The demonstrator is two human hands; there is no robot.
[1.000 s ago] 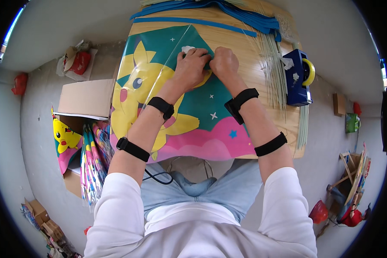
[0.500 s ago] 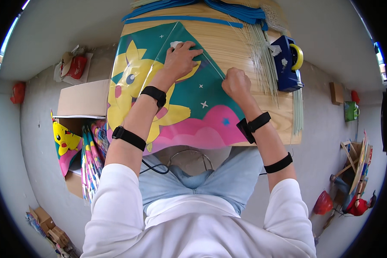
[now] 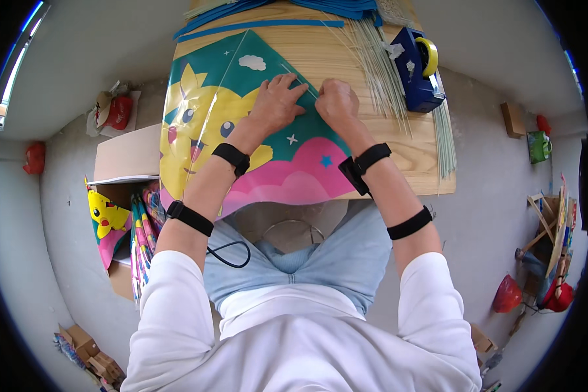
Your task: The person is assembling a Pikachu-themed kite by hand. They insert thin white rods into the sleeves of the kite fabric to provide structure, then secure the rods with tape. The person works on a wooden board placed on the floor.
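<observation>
A kite sheet [image 3: 209, 98] lies on the wooden table, green and pink with a large yellow cartoon animal, a white cloud and stars. My left hand [image 3: 276, 108] rests on its upper right part, palm down, fingers spread near the slanting right edge. Along that edge runs a thin pale rod [image 3: 311, 91]. Its lower end disappears into my right hand [image 3: 338, 103], which is closed in a fist at the kite's edge. The fingertips of this hand are hidden from view.
Blue strips [image 3: 261, 25] lie across the table's far side. A fan of thin pale rods [image 3: 391, 81] sits right of the kite, beside a blue tape dispenser [image 3: 405, 68] with yellow tape. On the floor at left, a cardboard box [image 3: 127, 153] holds folded kites [image 3: 139, 242].
My right hand has moved up and left along the kite's edge, with the rod shifting the same way. My left hand has come down off the white cloud. The view has shifted slightly.
</observation>
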